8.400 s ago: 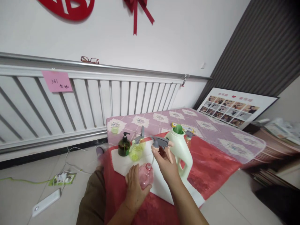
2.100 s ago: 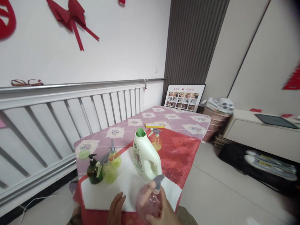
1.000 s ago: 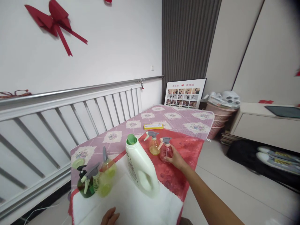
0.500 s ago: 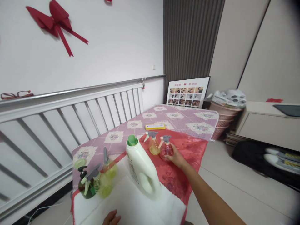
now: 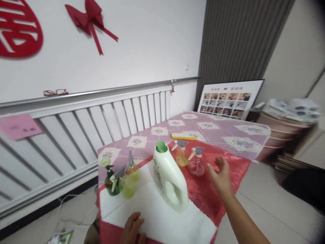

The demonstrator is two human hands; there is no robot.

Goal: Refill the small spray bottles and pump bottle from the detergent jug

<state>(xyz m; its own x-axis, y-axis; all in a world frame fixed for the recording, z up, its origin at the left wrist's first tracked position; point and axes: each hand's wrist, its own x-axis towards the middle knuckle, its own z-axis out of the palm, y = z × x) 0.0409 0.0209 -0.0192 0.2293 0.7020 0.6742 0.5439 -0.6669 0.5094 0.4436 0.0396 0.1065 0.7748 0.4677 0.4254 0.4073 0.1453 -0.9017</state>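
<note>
My right hand [image 5: 222, 178] is in the air with thumb and fingers apart, just right of a pink spray bottle [image 5: 196, 167] and not touching it. Beside that bottle, on the red cloth, stands a yellowish clear spray bottle [image 5: 182, 158]. A large pale detergent jug [image 5: 169, 174] with a green cap [image 5: 161, 147] stands mid-table, its handle toward me. My left hand [image 5: 133, 227] lies at the near edge of the white sheet, fingers loosely bent and apart, holding nothing. To its upper left are a dark green pump bottle [image 5: 111, 183] and two yellow-green spray bottles [image 5: 127, 187] [image 5: 133, 170].
Beneath everything lies a white sheet [image 5: 157, 217] over a red plastic cloth [image 5: 207, 193] on a purple patterned tablecloth [image 5: 162, 131]. A yellow case [image 5: 183, 136] rests farther back. A white radiator [image 5: 101, 125] runs along the left; pink baskets [image 5: 276, 132] stand at the right.
My right hand has let go of the pink spray bottle and moved right of it, fingers spread. My left hand has come further into view. The head view has turned left.
</note>
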